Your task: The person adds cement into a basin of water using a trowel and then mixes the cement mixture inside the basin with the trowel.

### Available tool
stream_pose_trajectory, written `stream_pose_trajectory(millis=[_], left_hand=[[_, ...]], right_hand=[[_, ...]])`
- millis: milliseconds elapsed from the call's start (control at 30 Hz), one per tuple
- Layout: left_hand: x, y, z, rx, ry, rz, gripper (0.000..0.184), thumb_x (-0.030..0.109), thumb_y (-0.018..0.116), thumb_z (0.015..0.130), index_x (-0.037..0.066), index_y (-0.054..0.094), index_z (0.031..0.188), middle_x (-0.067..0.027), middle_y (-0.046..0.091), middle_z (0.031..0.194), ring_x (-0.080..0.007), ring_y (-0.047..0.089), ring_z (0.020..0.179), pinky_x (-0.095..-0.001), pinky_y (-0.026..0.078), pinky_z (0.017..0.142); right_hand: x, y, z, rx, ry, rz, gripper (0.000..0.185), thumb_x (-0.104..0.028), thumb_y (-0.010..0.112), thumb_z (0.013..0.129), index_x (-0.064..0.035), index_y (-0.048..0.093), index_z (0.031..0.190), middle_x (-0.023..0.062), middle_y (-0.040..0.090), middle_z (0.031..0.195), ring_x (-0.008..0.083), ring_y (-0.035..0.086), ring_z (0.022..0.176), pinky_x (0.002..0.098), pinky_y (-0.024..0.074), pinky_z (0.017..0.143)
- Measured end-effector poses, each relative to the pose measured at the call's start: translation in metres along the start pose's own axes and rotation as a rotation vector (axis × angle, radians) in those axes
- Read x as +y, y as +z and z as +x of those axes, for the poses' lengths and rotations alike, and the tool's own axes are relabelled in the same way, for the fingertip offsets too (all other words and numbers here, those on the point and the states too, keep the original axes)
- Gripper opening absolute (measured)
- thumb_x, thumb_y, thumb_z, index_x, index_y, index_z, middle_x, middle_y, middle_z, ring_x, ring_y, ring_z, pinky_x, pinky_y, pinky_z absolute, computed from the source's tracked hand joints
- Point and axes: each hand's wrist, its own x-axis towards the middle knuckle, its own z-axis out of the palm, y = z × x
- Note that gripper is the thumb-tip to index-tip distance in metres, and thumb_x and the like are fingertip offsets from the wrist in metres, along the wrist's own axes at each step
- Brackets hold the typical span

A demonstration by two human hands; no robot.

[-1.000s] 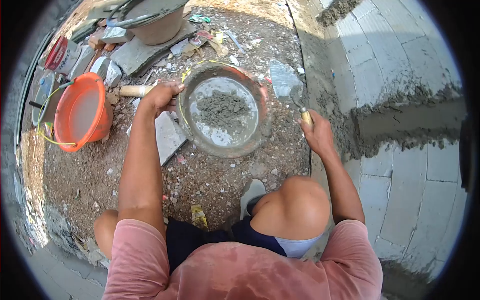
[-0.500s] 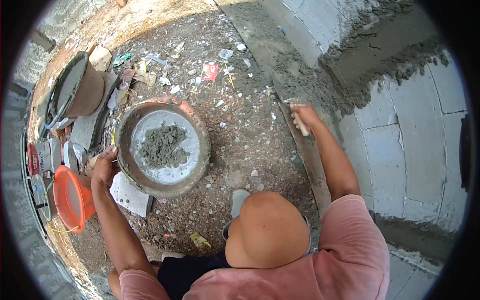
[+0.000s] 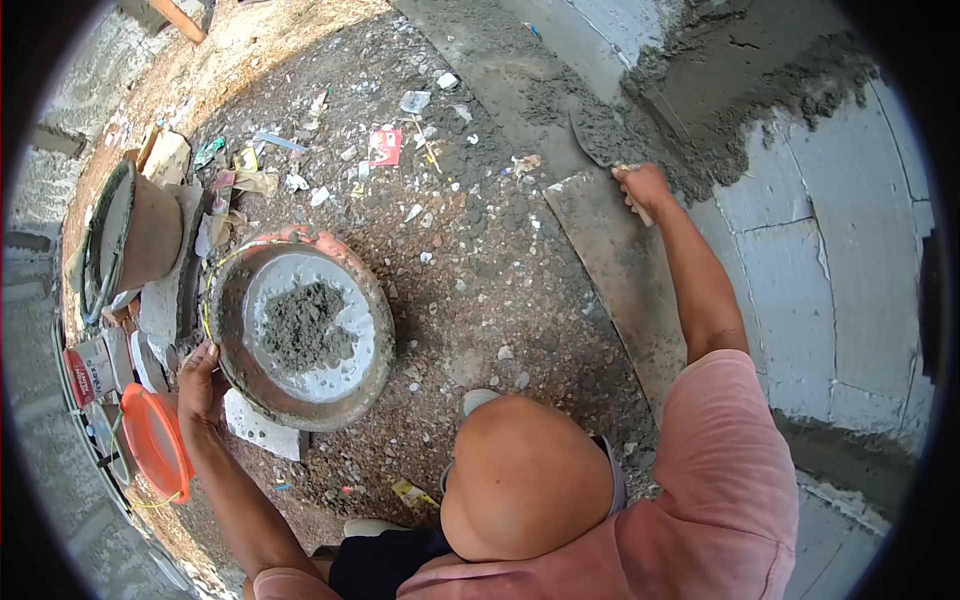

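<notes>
A round basin point(image 3: 384, 372) holds a heap of wet grey mortar point(image 3: 308, 325) in pale water. My left hand point(image 3: 202, 382) grips its rim at the lower left, thumb on top. On the right, my right hand point(image 3: 640, 188) is closed round the wooden handle of a trowel point(image 3: 590, 147). The trowel's blade lies low against the mortar spread point(image 3: 607, 130) on the board at the foot of the block wall. Part of the blade is hidden in that mortar.
At the left stand a second large bucket point(image 3: 155, 230), an orange bucket point(image 3: 160, 445) and a red and white container point(image 3: 92, 370). Stone slabs lie beside them. A grey block wall point(image 3: 790, 290) with a wet mortar band rises on the right. Litter dots the gravel.
The view has swung right. My right hand has moved from beside the basin to the mortar by the wall, trowel still in it. My left hand remains on the basin's rim.
</notes>
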Motion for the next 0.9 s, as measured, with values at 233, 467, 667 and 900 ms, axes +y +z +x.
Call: stream_pose_trajectory(millis=[233, 467, 667, 900], left_hand=[[0.003, 0.003, 0.002, -0.029, -0.007, 0.033, 0.028, 0.025, 0.052, 0.104, 0.007, 0.062, 0.122, -0.0047, 0.07, 0.106, -0.0185, 0.068, 0.093, -0.0379, 0.057, 0.084], [-0.005, -0.007, 0.01, -0.024, 0.016, 0.0, 0.023, 0.024, 0.054, 0.103, 0.008, 0.062, 0.116, -0.0012, 0.069, 0.101, -0.0157, 0.068, 0.088, -0.0357, 0.058, 0.08], [-0.013, -0.005, 0.011, 0.008, 0.044, -0.043, 0.022, 0.028, 0.057, 0.102, 0.011, 0.065, 0.113, 0.0023, 0.069, 0.1, -0.0137, 0.066, 0.085, -0.0358, 0.055, 0.081], [-0.013, -0.006, 0.013, 0.033, 0.002, 0.01, 0.024, 0.029, 0.06, 0.1, 0.013, 0.066, 0.117, 0.0026, 0.071, 0.1, -0.0131, 0.067, 0.083, -0.0339, 0.056, 0.08]], right_hand=[[-0.02, 0.012, 0.018, 0.359, -0.046, -0.593, 0.038, -0.032, 0.065, 0.091, 0.0024, 0.07, 0.107, 0.0222, 0.071, 0.111, 0.0372, 0.07, 0.1, 0.0465, 0.0551, 0.086], [-0.034, 0.036, -0.013, 0.448, -0.186, -0.494, 0.037, -0.033, 0.062, 0.093, -0.0048, 0.068, 0.115, 0.0234, 0.069, 0.114, 0.0423, 0.065, 0.109, 0.0499, 0.0513, 0.093], [-0.098, 0.035, -0.096, 0.418, -0.614, -0.462, 0.034, -0.033, 0.067, 0.091, -0.0029, 0.067, 0.109, 0.027, 0.069, 0.1, 0.0473, 0.066, 0.096, 0.052, 0.0519, 0.082], [-0.171, 0.083, -0.201, 0.242, -1.377, -0.262, 0.037, -0.023, 0.074, 0.086, -0.0026, 0.067, 0.117, 0.0183, 0.07, 0.099, 0.0392, 0.069, 0.087, 0.0468, 0.0535, 0.077]])
